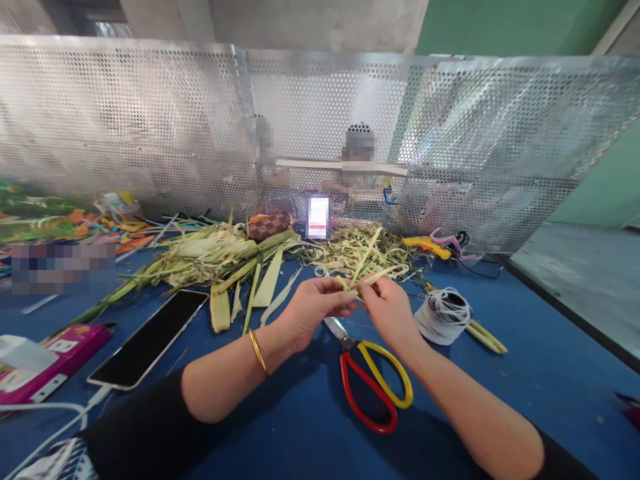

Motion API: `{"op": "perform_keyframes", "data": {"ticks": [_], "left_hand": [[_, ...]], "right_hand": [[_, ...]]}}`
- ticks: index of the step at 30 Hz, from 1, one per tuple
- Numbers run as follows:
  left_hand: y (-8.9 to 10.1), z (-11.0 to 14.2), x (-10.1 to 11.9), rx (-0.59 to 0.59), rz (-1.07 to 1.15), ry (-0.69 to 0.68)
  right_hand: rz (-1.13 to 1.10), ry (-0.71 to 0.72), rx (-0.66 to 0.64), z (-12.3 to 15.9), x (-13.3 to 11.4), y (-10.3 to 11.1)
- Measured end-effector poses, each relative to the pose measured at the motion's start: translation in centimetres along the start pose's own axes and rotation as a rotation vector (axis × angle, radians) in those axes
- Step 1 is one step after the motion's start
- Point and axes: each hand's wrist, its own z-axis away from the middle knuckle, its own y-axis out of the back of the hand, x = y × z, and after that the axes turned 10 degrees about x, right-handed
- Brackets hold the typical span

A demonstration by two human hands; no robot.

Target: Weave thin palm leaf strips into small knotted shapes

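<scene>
My left hand (313, 308) and my right hand (389, 310) meet above the blue table (525, 373), both pinched on thin pale-yellow palm leaf strips (367, 267) that stick up and away from my fingers. A gold bangle (258, 351) sits on my left wrist. Scissors (373, 383) with one red and one yellow handle lie on the table just below my hands, blades pointing toward them.
A pile of green and yellow leaves (220, 257) lies behind my hands. A black phone (150, 340) and a pink box (53, 363) lie at left. A coil of white cord (443, 313) is at right. A perforated metal screen (150, 120) stands behind; people sit beyond it.
</scene>
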Motion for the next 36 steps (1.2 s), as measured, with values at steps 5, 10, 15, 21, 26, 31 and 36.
{"op": "perform_keyframes", "data": {"ticks": [5, 10, 15, 21, 26, 31, 36], "left_hand": [[0.0, -0.4, -0.6, 0.166, -0.083, -0.139], [0.7, -1.1, -0.1, 0.275, -0.082, -0.201], [0.9, -1.1, 0.0, 0.223, -0.116, -0.183], [0.4, -0.5, -0.1, 0.072, -0.153, -0.172], [0.1, 0.0, 0.0, -0.029, -0.191, -0.143], [0.1, 0.0, 0.0, -0.1, -0.212, -0.096], [0.0, 0.2, -0.2, -0.09, -0.286, -0.142]], "right_hand": [[-0.237, -0.203, -0.057, 0.7, -0.6, -0.3], [-0.329, -0.19, -0.115, 1.7, -1.9, -0.2], [-0.131, 0.272, -0.413, 1.9, -2.7, 1.0], [0.179, 0.716, -0.195, 0.8, -3.1, 2.9], [0.336, 0.895, 0.026, -0.3, -2.4, 2.9], [0.55, 0.763, 0.01, -0.5, -1.7, 2.7], [0.511, 0.556, -0.046, 0.0, -1.9, 2.6]]}}
